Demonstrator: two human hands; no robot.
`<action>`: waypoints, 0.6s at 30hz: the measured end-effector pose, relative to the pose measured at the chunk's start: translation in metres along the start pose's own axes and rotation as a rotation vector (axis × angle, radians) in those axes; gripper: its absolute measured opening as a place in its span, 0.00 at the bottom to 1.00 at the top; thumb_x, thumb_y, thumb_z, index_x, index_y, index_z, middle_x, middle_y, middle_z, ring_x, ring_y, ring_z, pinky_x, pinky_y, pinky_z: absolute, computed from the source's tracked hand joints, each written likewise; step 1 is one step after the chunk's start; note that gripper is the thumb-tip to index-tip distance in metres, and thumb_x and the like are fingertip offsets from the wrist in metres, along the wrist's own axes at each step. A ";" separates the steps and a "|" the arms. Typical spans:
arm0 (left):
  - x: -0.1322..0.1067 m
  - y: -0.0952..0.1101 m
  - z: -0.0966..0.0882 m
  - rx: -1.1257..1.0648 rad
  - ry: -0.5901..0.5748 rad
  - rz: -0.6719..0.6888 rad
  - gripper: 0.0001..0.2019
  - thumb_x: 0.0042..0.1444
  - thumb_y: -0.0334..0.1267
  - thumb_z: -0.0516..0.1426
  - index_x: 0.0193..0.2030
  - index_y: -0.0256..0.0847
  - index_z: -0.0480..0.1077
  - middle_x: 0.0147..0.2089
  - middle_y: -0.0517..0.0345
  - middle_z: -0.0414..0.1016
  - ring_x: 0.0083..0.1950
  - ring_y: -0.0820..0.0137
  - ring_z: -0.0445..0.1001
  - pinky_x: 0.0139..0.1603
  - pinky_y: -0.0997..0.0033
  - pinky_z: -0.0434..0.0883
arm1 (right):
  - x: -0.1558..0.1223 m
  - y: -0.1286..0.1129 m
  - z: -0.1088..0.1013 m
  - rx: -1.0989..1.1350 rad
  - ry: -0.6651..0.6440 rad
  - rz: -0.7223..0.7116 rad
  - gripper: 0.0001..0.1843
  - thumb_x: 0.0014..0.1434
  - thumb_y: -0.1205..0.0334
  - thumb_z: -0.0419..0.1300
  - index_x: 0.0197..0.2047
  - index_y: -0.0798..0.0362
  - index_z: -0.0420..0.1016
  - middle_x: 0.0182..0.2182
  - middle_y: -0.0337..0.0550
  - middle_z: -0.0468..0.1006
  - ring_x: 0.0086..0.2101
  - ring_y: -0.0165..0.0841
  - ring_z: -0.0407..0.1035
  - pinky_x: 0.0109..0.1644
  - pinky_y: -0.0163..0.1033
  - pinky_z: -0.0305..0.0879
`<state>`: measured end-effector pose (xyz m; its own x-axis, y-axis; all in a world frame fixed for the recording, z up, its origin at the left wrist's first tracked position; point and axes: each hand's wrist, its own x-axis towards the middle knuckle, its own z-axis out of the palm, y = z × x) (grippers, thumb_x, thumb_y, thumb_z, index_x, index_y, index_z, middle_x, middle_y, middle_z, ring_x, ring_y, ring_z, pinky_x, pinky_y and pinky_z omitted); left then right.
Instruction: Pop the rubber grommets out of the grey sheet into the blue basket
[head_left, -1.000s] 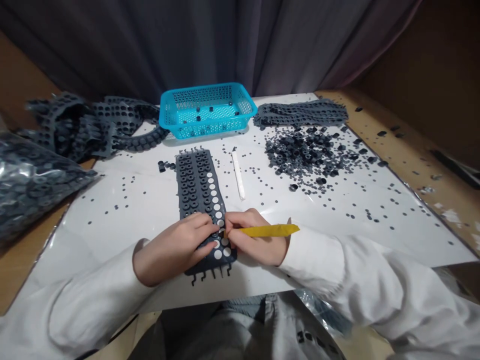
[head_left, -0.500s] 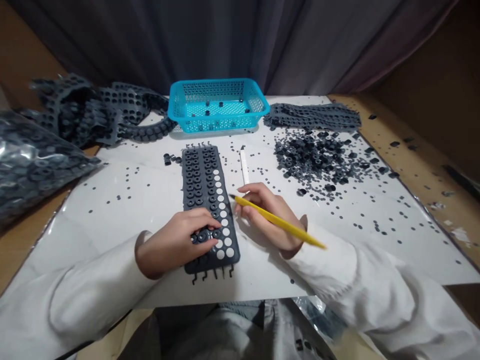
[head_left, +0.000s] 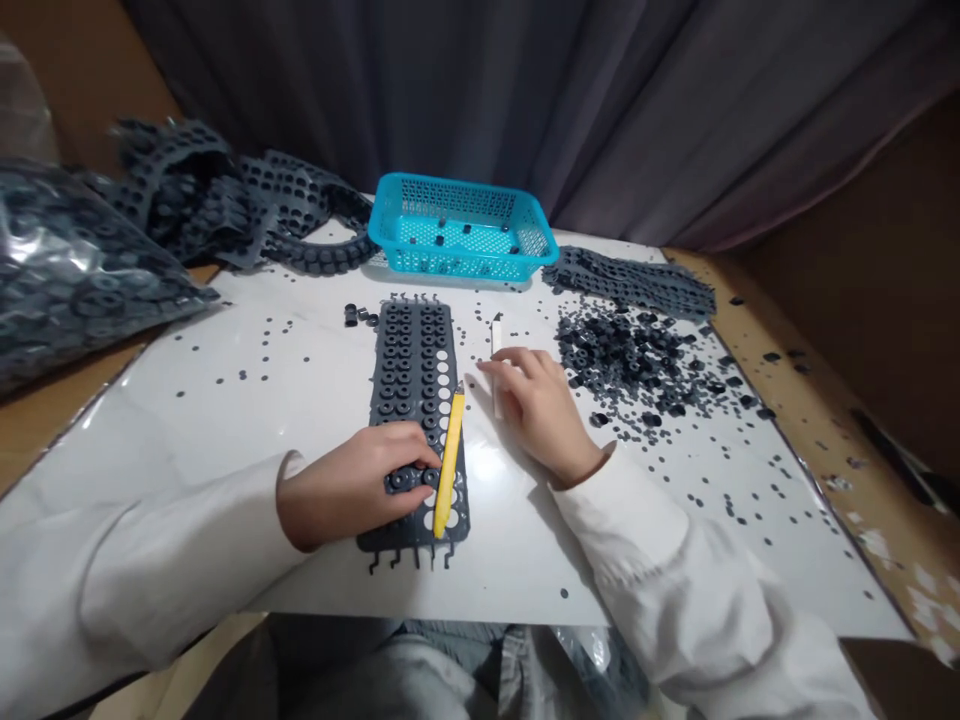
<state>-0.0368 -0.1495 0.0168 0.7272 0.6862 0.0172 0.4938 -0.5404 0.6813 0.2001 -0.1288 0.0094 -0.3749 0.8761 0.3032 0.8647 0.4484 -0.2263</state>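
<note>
A dark grey rubber sheet of moulded ring-shaped parts lies in front of me, with white round holes along its right side. My left hand rests on its lower part, thumb and fingers apart around a few rings. Lying lengthwise over the sheet's right side is a yellow pen-shaped tool, dark tip pointing away, with no hand holding it. My right hand reaches over a slim white stick with a dark tip, right of the sheet. Its fingers are extended and apart; whether they touch the stick is unclear.
A blue basket with a few dark pieces stands at the back. To the right are stacked rubber sheets and a heap of small black parts, with discs scattered around. On the left are a filled plastic bag and more rubber sheets.
The yellow tool has left my right hand and now lies on the rubber sheet. My right hand has opened and moved over the white stick. My left hand remains on the sheet.
</note>
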 end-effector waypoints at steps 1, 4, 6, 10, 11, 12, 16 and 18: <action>0.000 0.000 0.000 -0.001 -0.010 -0.002 0.08 0.55 0.32 0.57 0.42 0.39 0.73 0.40 0.58 0.73 0.42 0.72 0.73 0.45 0.75 0.69 | 0.003 0.007 0.001 -0.043 0.010 0.005 0.17 0.64 0.71 0.49 0.50 0.50 0.72 0.49 0.49 0.71 0.47 0.42 0.60 0.46 0.45 0.54; -0.001 0.000 0.000 -0.007 -0.024 -0.002 0.09 0.55 0.32 0.57 0.43 0.39 0.72 0.41 0.58 0.72 0.43 0.72 0.73 0.45 0.75 0.68 | 0.011 0.020 0.005 -0.146 -0.002 -0.011 0.13 0.62 0.72 0.50 0.40 0.52 0.75 0.49 0.50 0.71 0.47 0.44 0.59 0.45 0.45 0.53; -0.001 0.000 0.000 -0.010 -0.017 0.003 0.09 0.55 0.32 0.58 0.43 0.39 0.72 0.41 0.58 0.72 0.43 0.72 0.72 0.46 0.75 0.68 | 0.015 0.023 0.007 -0.176 -0.025 -0.026 0.11 0.61 0.71 0.51 0.34 0.52 0.73 0.46 0.50 0.71 0.45 0.43 0.59 0.44 0.45 0.52; -0.002 0.000 0.000 -0.025 -0.009 0.002 0.09 0.55 0.31 0.58 0.43 0.38 0.72 0.41 0.57 0.72 0.43 0.72 0.72 0.46 0.75 0.67 | 0.015 0.022 0.002 -0.023 -0.022 -0.053 0.08 0.59 0.70 0.51 0.30 0.52 0.67 0.41 0.49 0.68 0.40 0.41 0.57 0.42 0.45 0.54; -0.002 0.000 0.000 -0.028 -0.009 0.003 0.09 0.55 0.31 0.57 0.43 0.38 0.72 0.41 0.57 0.72 0.44 0.72 0.72 0.46 0.75 0.67 | 0.015 0.020 -0.001 0.102 0.013 -0.058 0.07 0.58 0.70 0.51 0.29 0.52 0.63 0.39 0.48 0.66 0.38 0.39 0.57 0.42 0.45 0.55; -0.002 -0.001 0.000 -0.033 -0.007 0.004 0.09 0.55 0.31 0.57 0.43 0.38 0.72 0.42 0.57 0.73 0.44 0.71 0.72 0.46 0.75 0.68 | 0.014 0.018 -0.005 0.258 0.069 -0.059 0.08 0.58 0.70 0.51 0.28 0.52 0.60 0.37 0.45 0.64 0.37 0.38 0.57 0.41 0.44 0.56; -0.002 -0.003 0.001 -0.043 -0.004 0.033 0.09 0.55 0.31 0.57 0.43 0.38 0.72 0.42 0.56 0.73 0.44 0.71 0.72 0.46 0.74 0.68 | 0.007 0.003 -0.021 0.903 0.344 0.034 0.11 0.58 0.66 0.51 0.29 0.49 0.49 0.31 0.37 0.57 0.29 0.31 0.57 0.31 0.38 0.59; -0.002 -0.004 0.002 -0.046 0.000 0.046 0.09 0.55 0.31 0.57 0.43 0.37 0.72 0.41 0.56 0.72 0.43 0.71 0.72 0.46 0.74 0.68 | 0.004 -0.006 -0.024 1.070 0.354 0.094 0.11 0.59 0.66 0.51 0.31 0.48 0.48 0.30 0.35 0.57 0.24 0.28 0.56 0.25 0.35 0.59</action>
<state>-0.0396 -0.1495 0.0125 0.7486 0.6611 0.0500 0.4371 -0.5489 0.7125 0.2012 -0.1322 0.0342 -0.0609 0.8911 0.4496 0.0907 0.4535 -0.8866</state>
